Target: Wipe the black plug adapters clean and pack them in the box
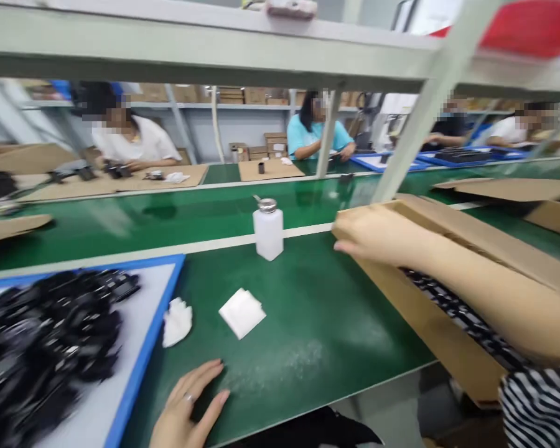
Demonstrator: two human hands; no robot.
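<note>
My left hand (191,404), with a ring on one finger, rests on the green table near its front edge, fingers apart and nothing in them. My right hand (376,233) reaches across to the far corner of an open cardboard box (401,311), its fingers bent at the box's edge; their grip is blurred and partly hidden. Rows of dark parts (452,305) show inside the box below my forearm. A folded white cloth (242,313) and a crumpled white tissue (177,322) lie between my left hand and a white bottle (268,230) with a metal top.
At the left, a blue-rimmed tray (144,367) holds a heap of black parts (51,342). A pale shelf beam (214,53) and a slanted post (415,118) stand beyond the table. Several people sit at the far benches.
</note>
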